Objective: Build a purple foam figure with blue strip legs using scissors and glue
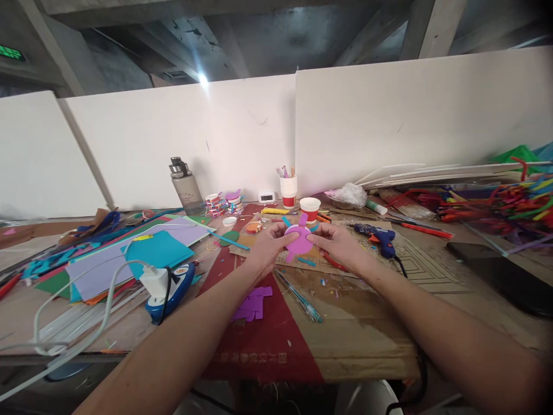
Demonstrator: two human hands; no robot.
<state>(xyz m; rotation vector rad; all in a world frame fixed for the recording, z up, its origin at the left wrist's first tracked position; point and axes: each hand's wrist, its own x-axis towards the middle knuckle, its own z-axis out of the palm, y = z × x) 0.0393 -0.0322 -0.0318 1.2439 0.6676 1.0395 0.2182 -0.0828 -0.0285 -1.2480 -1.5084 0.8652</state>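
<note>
I see faint printed characters along the near edge of the red cardboard sheet (pixel 263 340), too blurred for me to read; a green lit sign (pixel 11 53) glows top left, also unreadable.

My left hand (pixel 268 248) and right hand (pixel 339 245) meet over the middle of the table (pixel 367 328). Both pinch a pink foam disc (pixel 299 241) between thumb and fingertips, the left on its left edge, the right on its right edge. The disc is lifted just above the cardboard, with pink and teal strips sticking out around its rim. The other fingers curl loosely beneath.

Just right of my right hand lies a blue glue gun (pixel 378 236). A teal pen (pixel 300 300) and purple foam scraps (pixel 253 305) lie nearer to me. Coloured sheets (pixel 142 253) and a white charger (pixel 155 280) sit to the left; a grey bottle (pixel 185 187) and paper cups (pixel 302 204) stand by the white partition (pixel 389 115). Bare concrete shows overhead.
</note>
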